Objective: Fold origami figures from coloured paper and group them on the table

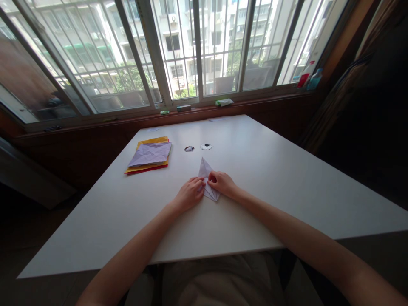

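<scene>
Two hands meet on a folded white paper (206,178) lying mid-table (287,178), long axis pointing away from the person: left hand (188,194) fingers pressed flat on its left edge, right hand (222,183) pinching its right side.

a single head-worn camera looks forward and down across a white table (287,178), from just above its near edge. the view faces a barred window (191,51) beyond the table's far edge, with the table top filling the middle ground. the wearer's forearms enter from the bottom of the frame, close to the lens. the table's far corners sit well off. only this one view is given, so no overlap with another.
</scene>
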Motion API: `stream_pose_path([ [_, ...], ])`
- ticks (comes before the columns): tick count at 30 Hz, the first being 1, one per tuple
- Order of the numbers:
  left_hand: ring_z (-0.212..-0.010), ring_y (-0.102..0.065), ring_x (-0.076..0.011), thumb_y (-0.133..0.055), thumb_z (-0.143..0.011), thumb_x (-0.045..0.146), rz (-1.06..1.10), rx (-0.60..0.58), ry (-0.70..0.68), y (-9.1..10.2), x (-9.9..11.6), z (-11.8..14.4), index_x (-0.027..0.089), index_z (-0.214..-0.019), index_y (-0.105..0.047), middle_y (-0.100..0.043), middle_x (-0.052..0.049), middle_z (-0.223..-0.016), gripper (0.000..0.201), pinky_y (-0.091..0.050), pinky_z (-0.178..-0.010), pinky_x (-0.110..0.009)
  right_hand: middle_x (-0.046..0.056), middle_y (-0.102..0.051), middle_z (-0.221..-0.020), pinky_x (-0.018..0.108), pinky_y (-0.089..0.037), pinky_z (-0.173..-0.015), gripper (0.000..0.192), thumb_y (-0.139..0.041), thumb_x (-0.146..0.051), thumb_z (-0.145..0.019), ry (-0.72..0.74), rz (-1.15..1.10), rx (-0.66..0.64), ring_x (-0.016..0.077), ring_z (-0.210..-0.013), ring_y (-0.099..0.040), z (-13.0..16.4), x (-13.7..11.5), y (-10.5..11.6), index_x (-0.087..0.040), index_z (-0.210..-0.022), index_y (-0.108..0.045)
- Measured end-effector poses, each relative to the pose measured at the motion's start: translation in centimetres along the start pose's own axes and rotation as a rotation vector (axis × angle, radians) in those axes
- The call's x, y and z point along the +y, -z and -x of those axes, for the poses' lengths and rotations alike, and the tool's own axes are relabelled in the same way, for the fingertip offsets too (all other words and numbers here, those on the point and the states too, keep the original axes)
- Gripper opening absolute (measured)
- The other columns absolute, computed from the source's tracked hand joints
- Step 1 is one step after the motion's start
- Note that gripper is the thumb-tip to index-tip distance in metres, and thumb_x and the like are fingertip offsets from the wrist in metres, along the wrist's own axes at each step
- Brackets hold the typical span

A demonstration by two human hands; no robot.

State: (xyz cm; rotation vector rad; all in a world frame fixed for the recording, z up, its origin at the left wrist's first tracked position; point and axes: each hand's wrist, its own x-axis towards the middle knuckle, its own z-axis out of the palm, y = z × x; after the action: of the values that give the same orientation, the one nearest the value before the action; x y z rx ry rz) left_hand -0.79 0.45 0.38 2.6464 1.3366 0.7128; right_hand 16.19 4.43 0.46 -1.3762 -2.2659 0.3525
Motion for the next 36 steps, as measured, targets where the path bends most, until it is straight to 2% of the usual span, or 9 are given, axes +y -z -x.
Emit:
stream_pose_path([
  [10, -0.113, -0.044, -0.0178, -0.041, -0.082, 0.021, 0.041, -0.031, -0.030, 0.3, -0.1, -0.2, 0.018, -0.096, -0.055, -0.055, -0.006, -0.116, 0.020, -0.039, -0.095, -0.032, 0.002, -0.058, -0.066, 0.022, -0.033, -0.056, 0.010, -0.051, -0.026, -0.073, 0.007, -0.010, 0.020, 0.0126, -0.061, -0.049, 0.1, -0.1, 0.0, -0.018, -0.072, -0.057],
  [13, -0.110, -0.046, -0.0177, -0.039, -0.083, 0.020, 0.053, -0.032, -0.045, 0.3, -0.3, -0.3, 0.017, -0.097, -0.056, -0.057, -0.006, -0.113, 0.022, -0.039, -0.094, -0.032, 0.003, -0.058, -0.071, 0.023, -0.038, -0.060, 0.010, -0.054, -0.024, -0.070, -0.025, -0.043, 0.102, 0.0141, -0.065, -0.051, 0.1, 0.0, -0.1, -0.017, -0.077, -0.056],
  [16, -0.108, -0.047, -0.0177, -0.041, -0.082, 0.019, 0.069, -0.024, -0.064, 0.3, -0.5, -0.3, 0.018, -0.097, -0.056, -0.058, -0.006, -0.111, 0.021, -0.040, -0.092, -0.031, 0.009, -0.058, -0.092, 0.030, -0.042, -0.073, 0.031, -0.062, -0.022, -0.064, -0.020, -0.071, 0.255, 0.0204, -0.085, -0.052, -0.1, 0.3, -0.2, -0.015, -0.093, -0.054],
  [18, -0.106, -0.048, -0.0174, -0.042, -0.082, 0.018, 0.077, -0.019, -0.073, 0.3, -0.6, -0.3, 0.018, -0.095, -0.057, -0.059, -0.006, -0.109, 0.021, -0.041, -0.091, -0.031, 0.013, -0.055, -0.104, 0.036, -0.040, -0.081, 0.047, -0.066, -0.022, -0.060, -0.022, -0.087, 0.291, 0.0247, -0.097, -0.049, -0.2, 0.6, -0.4, -0.013, -0.104, -0.050],
  [22, -0.100, -0.050, -0.0167, -0.042, -0.082, 0.018, 0.077, 0.005, -0.064, 0.4, -0.6, -0.4, 0.019, -0.091, -0.059, -0.062, -0.004, -0.102, 0.019, -0.042, -0.087, -0.030, 0.013, -0.057, -0.105, 0.038, -0.041, -0.082, 0.062, -0.067, -0.023, -0.060, -0.076, -0.177, 0.204, 0.0253, -0.096, -0.052, -0.4, 1.0, -0.6, -0.013, -0.115, -0.043],
  [26, -0.089, -0.053, -0.0157, -0.044, -0.081, 0.018, 0.063, 0.029, -0.039, 0.4, -0.5, -0.4, 0.021, -0.085, -0.060, -0.064, -0.002, -0.089, 0.016, -0.043, -0.080, -0.028, 0.009, -0.059, -0.098, 0.034, -0.043, -0.078, 0.068, -0.067, -0.019, -0.058, -0.065, -0.267, 0.198, 0.0215, -0.089, -0.055, -0.4, 0.8, -0.5, -0.016, -0.119, -0.039],
  [32, -0.071, -0.053, -0.0134, -0.050, -0.076, 0.015, 0.021, 0.079, 0.082, 0.1, -0.8, -0.3, 0.020, -0.075, -0.056, -0.060, 0.000, -0.076, 0.008, -0.042, -0.066, -0.025, 0.004, -0.061, -0.088, 0.026, -0.043, -0.068, 0.067, -0.065, -0.021, -0.060, -0.045, -0.357, 0.095, 0.0166, -0.076, -0.057, 0.0, 0.2, -0.3, -0.018, -0.121, -0.037],
  [34, -0.070, -0.052, -0.0139, -0.053, -0.073, 0.014, 0.024, 0.138, 0.135, 0.0, -1.0, -0.2, 0.019, -0.076, -0.053, -0.058, 0.000, -0.075, 0.006, -0.042, -0.064, -0.025, 0.003, -0.062, -0.086, 0.025, -0.043, -0.068, 0.064, -0.065, -0.020, -0.060, -0.019, -0.367, 0.068, 0.0163, -0.075, -0.057, 0.0, 0.2, -0.3, -0.019, -0.119, -0.039],
  [36, -0.073, -0.052, -0.0145, -0.056, -0.070, 0.015, 0.045, 0.221, 0.187, -0.2, -1.2, -0.1, 0.018, -0.084, -0.051, -0.056, -0.001, -0.080, 0.015, -0.043, -0.064, -0.026, 0.002, -0.063, -0.083, 0.025, -0.042, -0.068, 0.060, -0.065, -0.021, -0.061, 0.014, -0.381, 0.050, 0.0157, -0.074, -0.058, 0.0, 0.3, -0.2, -0.019, -0.116, -0.042],
])
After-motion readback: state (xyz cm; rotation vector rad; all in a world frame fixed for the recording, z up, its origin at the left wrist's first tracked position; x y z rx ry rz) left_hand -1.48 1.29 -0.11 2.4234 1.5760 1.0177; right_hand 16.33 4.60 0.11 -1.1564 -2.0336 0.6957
